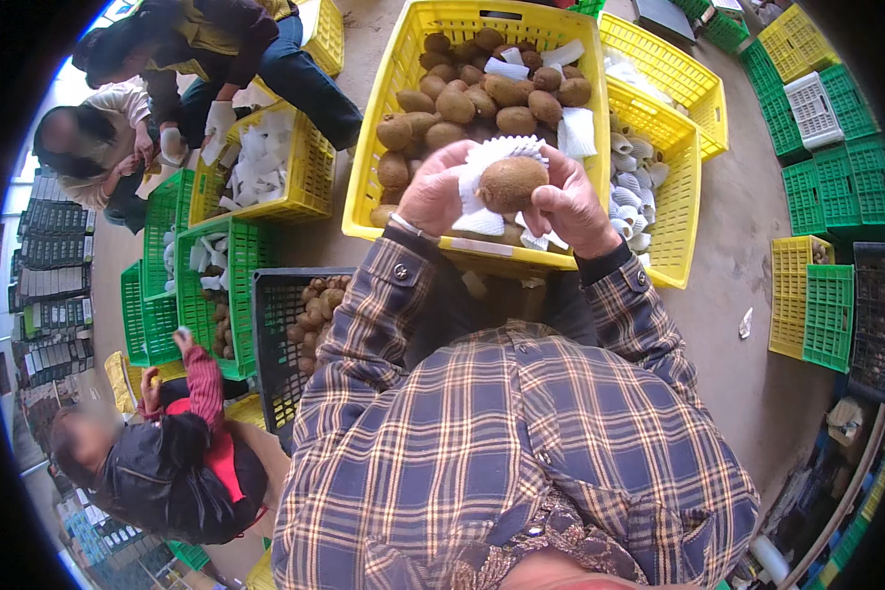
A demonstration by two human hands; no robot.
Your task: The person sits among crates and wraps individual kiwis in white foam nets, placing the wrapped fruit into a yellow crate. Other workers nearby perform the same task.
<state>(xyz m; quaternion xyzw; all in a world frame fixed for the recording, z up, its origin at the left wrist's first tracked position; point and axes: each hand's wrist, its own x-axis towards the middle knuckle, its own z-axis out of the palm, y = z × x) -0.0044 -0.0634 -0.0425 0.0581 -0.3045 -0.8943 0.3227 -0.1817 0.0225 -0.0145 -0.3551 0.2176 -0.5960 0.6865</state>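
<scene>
A brown kiwifruit [515, 184] is held between my two hands, over the near end of a yellow plastic crate [365, 173]. My left hand [431, 186] grips a white foam net sleeve [479, 166], which lies behind and beside the fruit. On the other side, my right hand [571, 199] has its thumb and fingers on the fruit's right end. Below them the crate holds many loose kiwifruit [479, 99] and several white foam sleeves [579, 131]. Whether the fruit sits partly inside the sleeve I cannot tell.
On the right, another yellow crate [678, 199] holds sleeved fruit [630, 184]. A black crate of kiwifruit [313, 317] stands at my left, near green crates [192, 295]. Several people work on the left, one in a dark jacket [169, 479]. Stacked crates [818, 184] line the right side.
</scene>
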